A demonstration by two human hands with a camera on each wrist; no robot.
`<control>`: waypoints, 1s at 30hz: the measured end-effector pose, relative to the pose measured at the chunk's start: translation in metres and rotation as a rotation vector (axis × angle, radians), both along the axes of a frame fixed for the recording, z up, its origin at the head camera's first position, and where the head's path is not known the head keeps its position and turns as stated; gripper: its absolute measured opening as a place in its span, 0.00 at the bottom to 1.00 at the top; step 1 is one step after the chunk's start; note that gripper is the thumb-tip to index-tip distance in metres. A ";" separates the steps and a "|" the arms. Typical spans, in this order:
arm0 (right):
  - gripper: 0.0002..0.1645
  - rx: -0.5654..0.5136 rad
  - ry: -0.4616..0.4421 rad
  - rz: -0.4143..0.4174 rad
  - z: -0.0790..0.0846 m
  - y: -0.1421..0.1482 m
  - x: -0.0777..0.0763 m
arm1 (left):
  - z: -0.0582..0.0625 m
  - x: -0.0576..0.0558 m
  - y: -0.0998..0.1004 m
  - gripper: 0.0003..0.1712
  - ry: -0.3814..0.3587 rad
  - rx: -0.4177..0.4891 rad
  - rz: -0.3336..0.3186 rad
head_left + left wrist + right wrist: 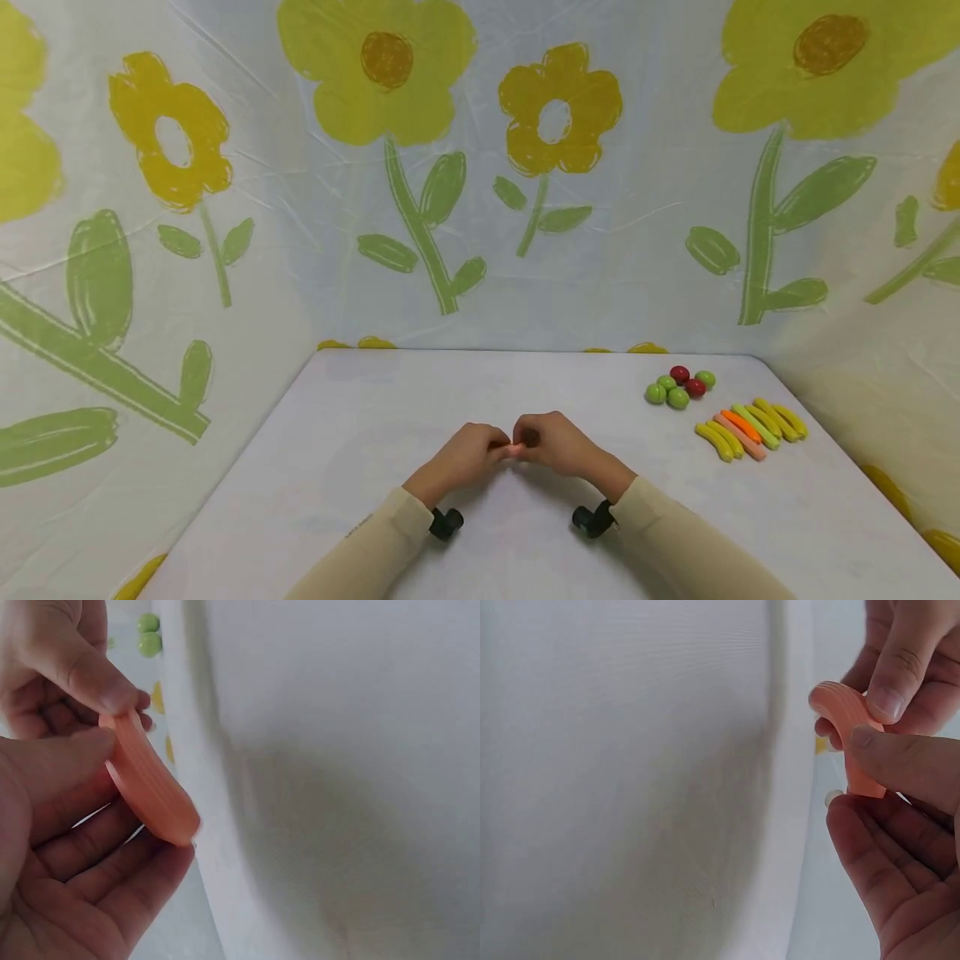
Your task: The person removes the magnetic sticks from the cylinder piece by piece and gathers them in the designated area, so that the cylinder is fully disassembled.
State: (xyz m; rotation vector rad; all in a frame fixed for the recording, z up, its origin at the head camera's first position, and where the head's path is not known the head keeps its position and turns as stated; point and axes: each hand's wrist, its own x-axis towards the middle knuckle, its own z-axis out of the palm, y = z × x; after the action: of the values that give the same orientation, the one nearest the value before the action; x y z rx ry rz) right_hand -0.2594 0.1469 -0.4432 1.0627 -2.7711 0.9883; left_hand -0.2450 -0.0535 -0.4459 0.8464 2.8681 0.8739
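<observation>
Between both hands is a salmon-pink ridged stick (154,784), held above the white table (360,417). My left hand (468,454) pinches one part of it with thumb and fingers, and my right hand (558,442) pinches it right beside the left. In the right wrist view the stick (840,705) looks bent, its upper end curving to the left. The thumbs lie close together on its surface. Only a small bit of it shows between the fingertips in the head view.
Right of the hands lies a row of yellow banana-shaped pieces (714,442) with a pink stick (741,437), an orange piece (739,425) and a light green piece (756,425). Behind them sit several green balls (678,398) and two red balls (695,387). Flower-printed cloth (637,250) surrounds the table.
</observation>
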 end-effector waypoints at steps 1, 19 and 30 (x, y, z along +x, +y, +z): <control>0.09 -0.010 -0.020 -0.006 0.002 0.002 0.000 | 0.000 -0.001 -0.002 0.15 -0.029 0.033 0.005; 0.08 0.000 0.184 -0.005 0.003 0.009 0.014 | -0.003 -0.005 0.004 0.15 -0.138 0.252 0.062; 0.10 0.157 0.293 -0.254 0.012 0.050 0.017 | -0.001 -0.003 0.010 0.19 -0.113 0.202 0.082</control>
State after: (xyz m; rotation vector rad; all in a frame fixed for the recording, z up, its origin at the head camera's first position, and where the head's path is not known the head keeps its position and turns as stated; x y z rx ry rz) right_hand -0.2424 0.1972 -0.4310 0.7682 -2.6823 0.5457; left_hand -0.2482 -0.0433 -0.4472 0.6716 2.7681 1.1963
